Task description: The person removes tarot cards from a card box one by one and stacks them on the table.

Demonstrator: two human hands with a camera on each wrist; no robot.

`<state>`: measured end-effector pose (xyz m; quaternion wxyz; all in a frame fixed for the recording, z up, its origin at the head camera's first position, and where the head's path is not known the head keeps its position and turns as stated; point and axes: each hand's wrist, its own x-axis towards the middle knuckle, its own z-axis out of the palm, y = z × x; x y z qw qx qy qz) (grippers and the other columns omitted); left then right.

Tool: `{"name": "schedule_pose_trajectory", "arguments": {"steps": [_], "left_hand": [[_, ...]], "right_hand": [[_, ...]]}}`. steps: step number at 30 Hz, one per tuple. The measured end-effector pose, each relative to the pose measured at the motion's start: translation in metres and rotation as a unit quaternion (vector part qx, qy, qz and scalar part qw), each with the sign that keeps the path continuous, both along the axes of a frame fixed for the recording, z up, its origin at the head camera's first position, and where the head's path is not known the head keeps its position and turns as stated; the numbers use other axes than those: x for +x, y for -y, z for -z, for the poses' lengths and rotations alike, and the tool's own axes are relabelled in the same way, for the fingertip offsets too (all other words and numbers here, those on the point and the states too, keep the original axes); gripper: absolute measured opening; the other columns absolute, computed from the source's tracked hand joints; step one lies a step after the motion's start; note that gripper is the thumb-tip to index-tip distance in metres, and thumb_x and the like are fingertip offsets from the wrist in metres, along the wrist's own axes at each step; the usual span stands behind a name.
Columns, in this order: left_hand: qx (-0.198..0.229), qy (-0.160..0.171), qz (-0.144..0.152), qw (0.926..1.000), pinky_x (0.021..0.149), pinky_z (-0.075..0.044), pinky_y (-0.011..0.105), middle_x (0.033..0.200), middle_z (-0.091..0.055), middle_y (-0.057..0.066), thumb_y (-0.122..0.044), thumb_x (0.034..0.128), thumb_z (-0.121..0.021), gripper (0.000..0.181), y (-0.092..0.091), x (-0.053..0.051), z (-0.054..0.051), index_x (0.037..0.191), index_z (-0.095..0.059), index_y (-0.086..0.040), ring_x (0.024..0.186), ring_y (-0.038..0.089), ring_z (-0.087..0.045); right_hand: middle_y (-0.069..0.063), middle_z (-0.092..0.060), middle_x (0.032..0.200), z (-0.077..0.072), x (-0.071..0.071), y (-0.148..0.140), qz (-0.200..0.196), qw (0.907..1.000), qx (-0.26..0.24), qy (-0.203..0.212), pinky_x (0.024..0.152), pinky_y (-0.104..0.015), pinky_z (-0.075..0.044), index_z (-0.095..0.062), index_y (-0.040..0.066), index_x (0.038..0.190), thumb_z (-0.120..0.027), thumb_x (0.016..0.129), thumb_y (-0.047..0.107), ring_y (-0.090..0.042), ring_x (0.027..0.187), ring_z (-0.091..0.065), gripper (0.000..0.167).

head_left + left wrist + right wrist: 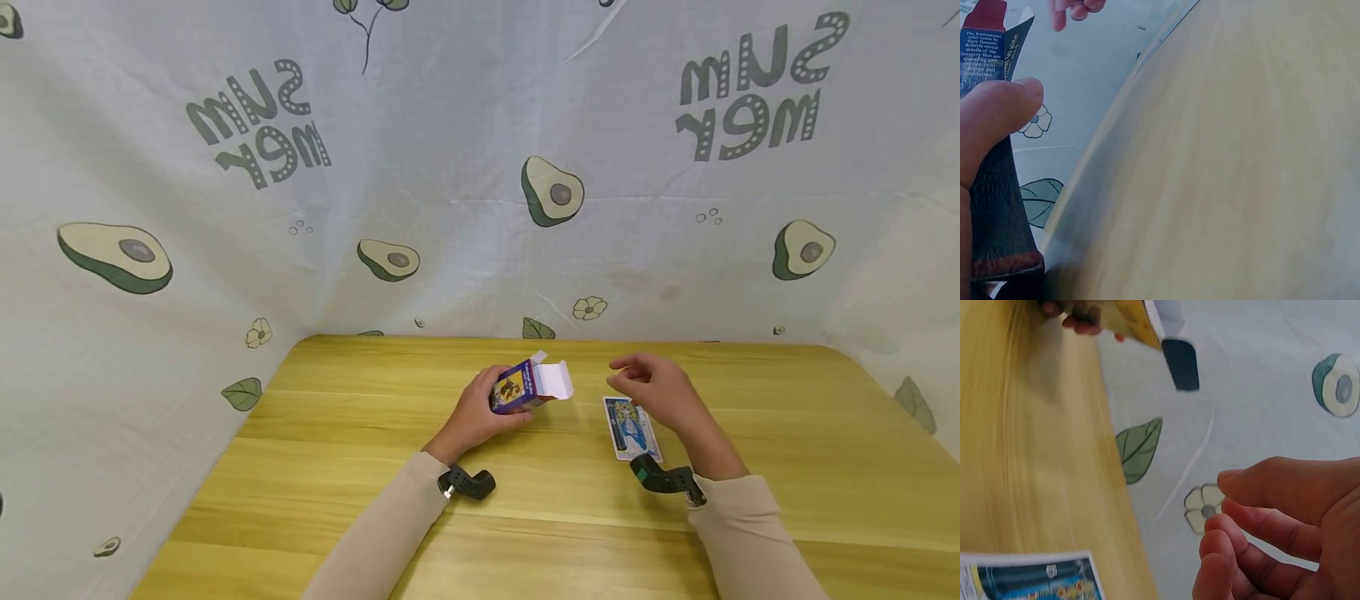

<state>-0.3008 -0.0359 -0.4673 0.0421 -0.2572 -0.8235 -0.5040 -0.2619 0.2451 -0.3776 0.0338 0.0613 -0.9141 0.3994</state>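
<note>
One purple box (513,390) in left grip (477,413); side reads "Mary Hanson-Roberts".

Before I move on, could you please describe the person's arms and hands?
The left sleeve and right sleeve are long and beige. The wrist-worn left gadget is black and curved; the right gadget looks similar, with a green patch. The left hand and right hand are bare.
</note>
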Motion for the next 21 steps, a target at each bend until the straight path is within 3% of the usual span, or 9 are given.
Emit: {"name": "schedule_pose_trajectory", "arguments": {"steps": [7, 12, 15, 21], "left_hand": [[-0.005, 0.005, -0.001, 1.0000, 0.081, -0.046, 0.029, 0.114, -0.054, -0.002, -0.039, 0.0764, -0.081, 0.068, 0.001, 0.000, 0.001, 0.133, -0.048, -0.019, 0.097, 0.013, -0.052], [-0.005, 0.003, 0.000, 1.0000, 0.080, -0.046, 0.030, 0.114, -0.054, -0.001, -0.040, 0.0770, -0.080, 0.069, 0.002, 0.000, -0.001, 0.134, -0.048, -0.018, 0.097, 0.014, -0.051], [-0.006, 0.001, 0.002, 1.0000, 0.080, -0.046, 0.030, 0.115, -0.054, -0.001, -0.040, 0.0773, -0.080, 0.069, 0.001, 0.000, -0.001, 0.134, -0.047, -0.018, 0.097, 0.014, -0.051], [-0.005, 0.002, 0.001, 1.0000, 0.083, -0.046, 0.030, 0.116, -0.054, -0.001, -0.039, 0.0767, -0.080, 0.069, 0.000, 0.001, 0.000, 0.134, -0.047, -0.018, 0.099, 0.014, -0.052]], "right_hand": [[-0.017, -0.064, 0.098, -0.007, -0.001, 0.018, -0.024, 0.9980, -0.059, -0.004, 0.068, -0.039, -0.055, -0.060, -0.005, 0.117, -0.065, 0.093, 0.016, -0.035, 0.087, -0.062, 0.032], [-0.019, -0.065, 0.101, -0.013, -0.003, 0.029, -0.040, 0.9952, -0.089, -0.012, 0.067, -0.036, -0.055, -0.059, -0.006, 0.117, -0.064, 0.093, 0.013, -0.030, 0.086, -0.064, 0.031], [-0.021, -0.065, 0.103, -0.015, -0.003, 0.037, -0.041, 0.9931, -0.109, -0.015, 0.068, -0.036, -0.055, -0.059, -0.006, 0.117, -0.065, 0.092, 0.011, -0.028, 0.086, -0.064, 0.031], [-0.021, -0.064, 0.105, -0.016, -0.005, 0.053, -0.037, 0.9916, -0.123, -0.012, 0.069, -0.039, -0.055, -0.060, -0.006, 0.116, -0.065, 0.092, 0.012, -0.035, 0.091, -0.062, 0.030]]}}
